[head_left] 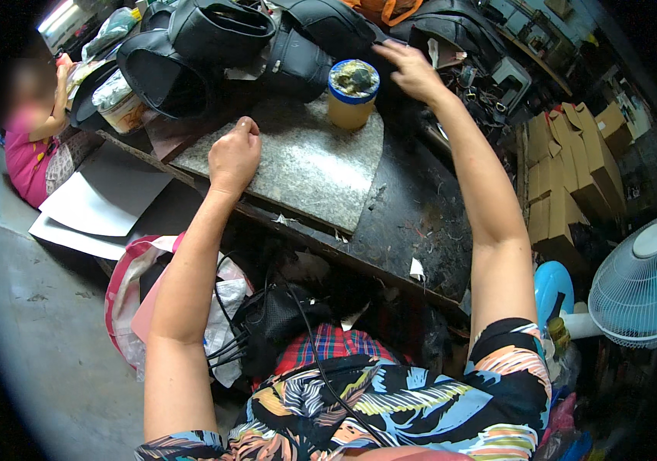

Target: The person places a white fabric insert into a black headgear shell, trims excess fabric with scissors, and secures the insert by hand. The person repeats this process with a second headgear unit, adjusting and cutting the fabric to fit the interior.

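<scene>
My left hand [235, 157] is closed into a fist above the left part of a grey speckled slab [309, 180]. Whether anything sits inside its curled fingers is hidden. A round jar [348, 114] with yellowish contents and a blue rim stands at the slab's far right, its top crusted with dark and pale residue. Just right of the jar, my right hand [413, 73] is open, fingers stretched toward the black bags. Nothing shows in it. Several black moulded bags [225, 31] are heaped along the far side of the table.
A person in a pink shirt [25, 154] sits at the far left. White sheets [106, 200] jut out beside the table. Cardboard boxes [570, 165] and a fan [636, 284] stand on the right. A pink-edged plastic bag [125, 288] is below my left arm.
</scene>
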The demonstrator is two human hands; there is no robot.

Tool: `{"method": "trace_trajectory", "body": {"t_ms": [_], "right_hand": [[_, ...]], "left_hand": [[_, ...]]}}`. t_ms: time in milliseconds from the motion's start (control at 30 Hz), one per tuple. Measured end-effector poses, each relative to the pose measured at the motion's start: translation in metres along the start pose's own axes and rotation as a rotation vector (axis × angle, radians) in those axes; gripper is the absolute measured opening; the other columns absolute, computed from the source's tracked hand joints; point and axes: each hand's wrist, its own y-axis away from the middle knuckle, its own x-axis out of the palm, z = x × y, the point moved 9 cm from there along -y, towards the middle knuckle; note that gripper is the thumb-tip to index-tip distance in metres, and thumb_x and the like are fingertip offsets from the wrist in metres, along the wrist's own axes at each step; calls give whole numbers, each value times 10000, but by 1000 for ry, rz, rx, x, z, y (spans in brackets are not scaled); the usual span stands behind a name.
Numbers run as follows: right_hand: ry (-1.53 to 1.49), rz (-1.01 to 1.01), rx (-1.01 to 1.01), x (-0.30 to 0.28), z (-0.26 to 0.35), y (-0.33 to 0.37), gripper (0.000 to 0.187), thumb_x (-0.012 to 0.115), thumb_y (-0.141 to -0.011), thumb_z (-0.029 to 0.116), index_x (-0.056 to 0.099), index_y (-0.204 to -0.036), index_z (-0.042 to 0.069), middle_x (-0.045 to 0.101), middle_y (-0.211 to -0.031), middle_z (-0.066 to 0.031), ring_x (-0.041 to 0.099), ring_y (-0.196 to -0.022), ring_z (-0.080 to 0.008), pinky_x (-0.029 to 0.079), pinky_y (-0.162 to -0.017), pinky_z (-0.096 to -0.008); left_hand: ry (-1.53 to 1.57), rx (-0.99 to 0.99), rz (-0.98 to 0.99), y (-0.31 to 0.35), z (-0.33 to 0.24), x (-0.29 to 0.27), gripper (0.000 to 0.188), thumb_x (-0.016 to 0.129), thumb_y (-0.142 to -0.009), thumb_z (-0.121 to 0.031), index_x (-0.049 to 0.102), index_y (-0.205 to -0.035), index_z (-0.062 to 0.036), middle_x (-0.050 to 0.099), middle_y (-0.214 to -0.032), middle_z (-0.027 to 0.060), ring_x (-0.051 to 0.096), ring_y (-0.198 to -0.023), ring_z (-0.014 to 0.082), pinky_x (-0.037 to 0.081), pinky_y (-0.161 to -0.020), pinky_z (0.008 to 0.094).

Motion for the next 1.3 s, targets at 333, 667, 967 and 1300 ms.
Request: {"method": "trace_trajectory", "body": {"t_ms": [333,667,967,1300], "right_hand": [[317,-659,169,-127,-28,31,769,792,-772,317,454,-1427,98,473,-1442,-194,394,-1369,-351,353,-1134,-434],[-1402,-725,700,-33,-145,73,326,325,-971,3,384,-1258,-141,550,-1206,-342,661,-980,-496,638,-811,-501],[-1823,-638,224,-148,-16,140,344,455,-951,-18,477,-1280,-114,588,-1262,-277,634,-1129,-372,596,-937,-412],[-2011,65,1022,-19,188,285,378,434,-1026,188,450,-1336,-28,645,-1128,-292,721,-797,-331,641,-675,-313]], "left_hand": [[61,4,6,-3,3,1,137,507,-919,-181,607,-974,-106,672,-855,186,658,-837,408,503,-716,511],[56,-13,21,-3,6,2,134,511,-916,-180,608,-959,-99,669,-851,189,655,-837,410,502,-720,505],[119,44,-42,-4,11,6,155,510,-922,-214,618,-970,-113,683,-847,192,666,-834,407,512,-725,511],[1299,-270,102,34,-18,-45,795,578,-943,-485,250,-1521,-48,379,-1458,251,493,-1277,374,449,-1029,451]]}}
